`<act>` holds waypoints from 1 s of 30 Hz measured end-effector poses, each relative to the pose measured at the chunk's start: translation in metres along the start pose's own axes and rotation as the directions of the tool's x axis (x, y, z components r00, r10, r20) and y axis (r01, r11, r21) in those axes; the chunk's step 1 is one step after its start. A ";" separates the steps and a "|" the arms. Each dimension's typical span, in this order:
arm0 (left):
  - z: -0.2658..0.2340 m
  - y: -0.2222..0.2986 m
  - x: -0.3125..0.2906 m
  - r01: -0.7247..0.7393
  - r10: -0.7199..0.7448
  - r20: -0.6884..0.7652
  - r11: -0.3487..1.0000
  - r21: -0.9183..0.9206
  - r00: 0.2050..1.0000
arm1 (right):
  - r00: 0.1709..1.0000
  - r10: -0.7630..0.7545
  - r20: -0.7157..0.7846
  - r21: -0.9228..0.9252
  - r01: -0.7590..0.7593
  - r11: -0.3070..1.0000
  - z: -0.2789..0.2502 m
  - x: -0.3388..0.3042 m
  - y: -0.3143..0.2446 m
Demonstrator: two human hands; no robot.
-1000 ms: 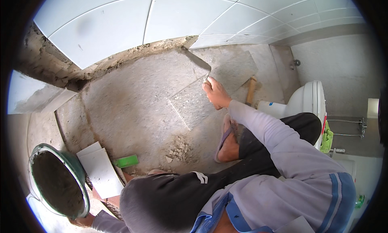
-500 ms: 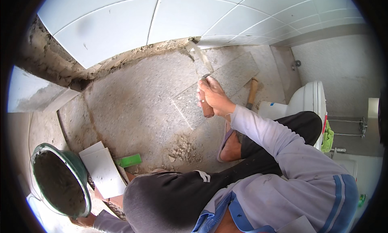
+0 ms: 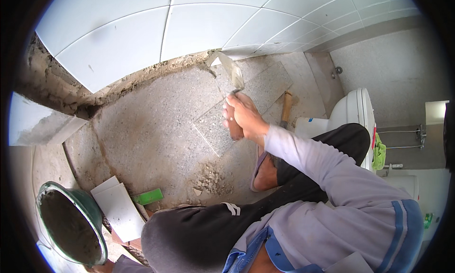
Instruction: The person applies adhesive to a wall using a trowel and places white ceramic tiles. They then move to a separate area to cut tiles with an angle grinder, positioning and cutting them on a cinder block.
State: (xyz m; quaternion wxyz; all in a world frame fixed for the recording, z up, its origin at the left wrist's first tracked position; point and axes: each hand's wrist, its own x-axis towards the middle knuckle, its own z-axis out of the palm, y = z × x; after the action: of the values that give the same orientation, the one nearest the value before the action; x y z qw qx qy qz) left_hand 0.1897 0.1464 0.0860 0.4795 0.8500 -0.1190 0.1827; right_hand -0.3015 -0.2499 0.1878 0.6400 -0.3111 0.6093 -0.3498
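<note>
Twisted round since a second ago, the trowel (image 3: 233,75) is pointing at the tiled wall (image 3: 208,29)'s foot — the right hand (image 3: 246,116) is clamping its handle (image 3: 235,131) — while the left hand (image 3: 102,267), well away from that wall, is touching the bucket (image 3: 91,203), its grip unclear.

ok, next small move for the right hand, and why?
Probably draw the trowel along the rough strip under the wall tiles: the right hand grips its handle, the blade tip looks to be at that strip, and the strip lies exposed leftward. The left hand is at the bucket.
</note>
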 end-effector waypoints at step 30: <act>-0.009 0.090 -0.034 0.021 -0.020 0.035 0.999 -0.034 0.999 | 0.878 -0.014 0.479 -0.871 0.477 0.120 -0.171 0.069 -0.069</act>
State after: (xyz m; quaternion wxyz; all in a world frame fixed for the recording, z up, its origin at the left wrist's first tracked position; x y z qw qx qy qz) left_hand 0.1237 0.1091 0.1452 0.4935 0.8460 -0.1217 0.1610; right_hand -0.4762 -0.3410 0.1952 0.3158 -0.8025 0.4990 0.0848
